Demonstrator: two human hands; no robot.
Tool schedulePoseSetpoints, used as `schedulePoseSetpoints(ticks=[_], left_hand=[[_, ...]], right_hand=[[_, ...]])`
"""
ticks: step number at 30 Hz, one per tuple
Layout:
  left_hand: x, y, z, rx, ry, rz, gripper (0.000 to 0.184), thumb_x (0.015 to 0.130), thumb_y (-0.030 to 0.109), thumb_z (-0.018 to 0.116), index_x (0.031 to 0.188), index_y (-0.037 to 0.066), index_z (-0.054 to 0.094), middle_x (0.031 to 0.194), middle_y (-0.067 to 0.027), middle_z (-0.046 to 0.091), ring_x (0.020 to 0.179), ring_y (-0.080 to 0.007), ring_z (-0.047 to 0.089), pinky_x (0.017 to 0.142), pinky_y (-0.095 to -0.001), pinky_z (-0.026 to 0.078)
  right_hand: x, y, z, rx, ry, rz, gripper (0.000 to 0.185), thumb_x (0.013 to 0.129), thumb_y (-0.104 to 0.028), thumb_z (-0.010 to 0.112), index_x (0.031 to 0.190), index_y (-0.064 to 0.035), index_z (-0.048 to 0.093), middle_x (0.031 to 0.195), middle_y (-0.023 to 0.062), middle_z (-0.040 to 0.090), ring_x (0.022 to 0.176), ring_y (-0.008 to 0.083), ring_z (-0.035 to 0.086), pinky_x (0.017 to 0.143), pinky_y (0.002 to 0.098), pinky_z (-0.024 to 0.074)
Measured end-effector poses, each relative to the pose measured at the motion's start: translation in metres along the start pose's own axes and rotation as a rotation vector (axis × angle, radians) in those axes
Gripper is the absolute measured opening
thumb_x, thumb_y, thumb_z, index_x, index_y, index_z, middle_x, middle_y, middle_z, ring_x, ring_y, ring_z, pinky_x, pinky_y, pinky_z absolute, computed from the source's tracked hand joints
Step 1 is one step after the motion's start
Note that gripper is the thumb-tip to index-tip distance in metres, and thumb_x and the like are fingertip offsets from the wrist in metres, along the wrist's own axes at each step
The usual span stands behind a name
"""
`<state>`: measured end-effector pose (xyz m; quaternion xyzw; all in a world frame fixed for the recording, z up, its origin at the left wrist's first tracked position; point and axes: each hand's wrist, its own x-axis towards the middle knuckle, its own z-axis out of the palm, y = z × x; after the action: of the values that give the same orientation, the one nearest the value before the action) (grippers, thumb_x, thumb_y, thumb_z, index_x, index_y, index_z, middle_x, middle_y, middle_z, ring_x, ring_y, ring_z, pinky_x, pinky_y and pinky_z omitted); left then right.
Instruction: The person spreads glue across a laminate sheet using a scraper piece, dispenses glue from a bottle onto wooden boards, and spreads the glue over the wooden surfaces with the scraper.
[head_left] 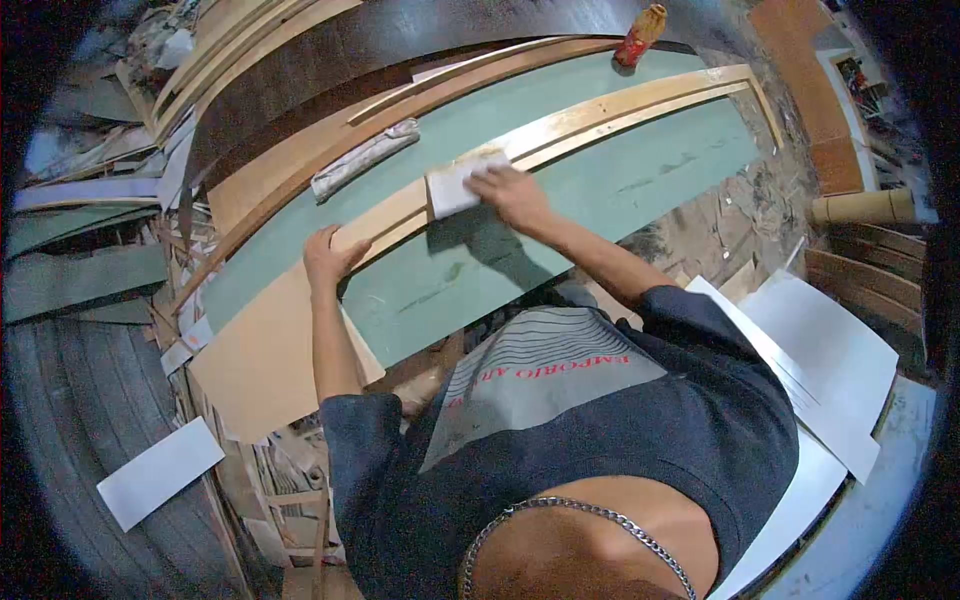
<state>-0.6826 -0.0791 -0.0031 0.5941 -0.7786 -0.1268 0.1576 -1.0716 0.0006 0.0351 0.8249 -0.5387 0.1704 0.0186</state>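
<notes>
A long pale wooden frame [570,128] lies across a green board [590,205]. My right hand [512,197] presses a white pad [452,190] against the frame's upper face near its middle; the fingertips rest on the pad's right part. To the right of the pad, the wood looks wet and shiny. At the frame's left part, my left hand [332,255] grips the edge, thumb apart from the fingers. Beyond the frame, a rolled whitish cloth [365,160] lies on the green board. A red and tan bottle [640,36] stands near the board's far edge.
Dark curved panels [260,105] and wooden strips lie beyond the board. A tan sheet [255,355] sits at the left, with a white rectangular piece [162,473] lower down. White sheets [820,350] lie to the right. Scraps cover the floor around the board.
</notes>
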Motion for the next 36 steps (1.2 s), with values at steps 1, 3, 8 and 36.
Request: schedulePoseSetpoints(ticks=[1, 3, 8, 36], left_hand=[[0.001, 0.002, -0.002, 0.028, -0.016, -0.007, 0.073, 0.061, 0.056, 0.083, 0.111, 0.006, 0.068, 0.111, -0.0162, 0.067, 0.107, -0.0338, 0.06, 0.097, -0.0431, 0.045], [0.005, 0.007, -0.008, 0.067, -0.03, -0.001, 0.072, 0.061, 0.054, 0.083, 0.112, 0.005, 0.068, 0.111, -0.0167, 0.067, 0.107, -0.0339, 0.06, 0.097, -0.0435, 0.045], [0.036, 0.004, 0.003, -0.242, -0.236, -0.222, 0.065, 0.068, 0.041, 0.083, 0.119, 0.004, 0.066, 0.114, -0.0157, 0.068, 0.107, -0.0307, 0.063, 0.093, -0.0395, 0.049], [0.271, 0.539, 0.169, -0.606, 0.103, -0.063, 0.079, 0.069, 0.054, 0.083, 0.122, 0.003, 0.056, 0.109, -0.0148, 0.069, 0.102, -0.0268, 0.067, 0.089, -0.0398, 0.052]], right_hand=[[-0.007, -0.011, 0.003, -0.057, -0.055, -0.089, 0.036, 0.087, -0.016, 0.052, 0.121, -0.0136, 0.062, 0.118, 0.0053, 0.065, 0.11, 0.0277, 0.06, 0.092, 0.0381, 0.0498], [-0.018, -0.02, -0.004, 0.129, -0.171, -0.167, 0.035, 0.085, -0.014, 0.053, 0.118, -0.0149, 0.063, 0.118, 0.0059, 0.066, 0.109, 0.0261, 0.061, 0.089, 0.0367, 0.0515], [-0.036, 0.024, -0.065, 0.451, 0.17, 0.074, 0.042, 0.077, -0.002, 0.058, 0.116, -0.0142, 0.067, 0.115, 0.0074, 0.069, 0.104, 0.0265, 0.066, 0.086, 0.0374, 0.054], [-0.318, 0.405, -0.15, 1.048, 1.371, 1.466, 0.032, 0.091, -0.01, 0.067, 0.116, 0.008, 0.059, 0.11, 0.012, 0.066, 0.091, 0.0177, 0.063, 0.083, 0.0319, 0.0508]])
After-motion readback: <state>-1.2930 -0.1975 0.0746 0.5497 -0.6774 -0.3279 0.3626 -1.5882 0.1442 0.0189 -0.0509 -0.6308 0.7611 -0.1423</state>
